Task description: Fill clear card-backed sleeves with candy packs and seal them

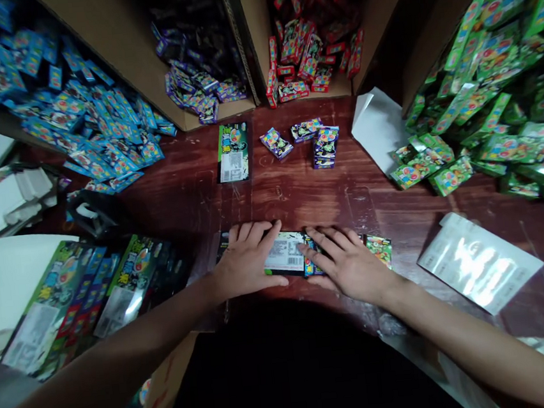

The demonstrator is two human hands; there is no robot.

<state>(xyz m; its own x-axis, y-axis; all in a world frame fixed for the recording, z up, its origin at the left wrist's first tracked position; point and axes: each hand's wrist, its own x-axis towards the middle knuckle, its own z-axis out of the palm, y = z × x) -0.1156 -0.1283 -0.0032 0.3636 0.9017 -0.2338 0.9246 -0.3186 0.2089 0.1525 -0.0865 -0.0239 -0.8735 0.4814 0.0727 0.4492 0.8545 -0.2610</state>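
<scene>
A long, flat candy pack [285, 253] with a black and green card and a white printed label lies crosswise on the table in front of me. My left hand [246, 261] covers its left end, fingers along the far edge and thumb at the near edge. Over the right part, my right hand [347, 261] spans a row of small candy boxes, its thumb also at the near side. A blue box shows beside its fingers, and a green box [379, 250] sticks out past the hand. Between the hands the label is visible; the parts under my palms are hidden.
Beyond lie a header card [233, 159] and several purple boxes [327, 146]. Cartons hold blue [96, 125], purple [193, 86], red [300, 54] and green boxes [494, 67]. Filled packs [45, 303] lie left; a shiny white sheet [482, 261] lies right.
</scene>
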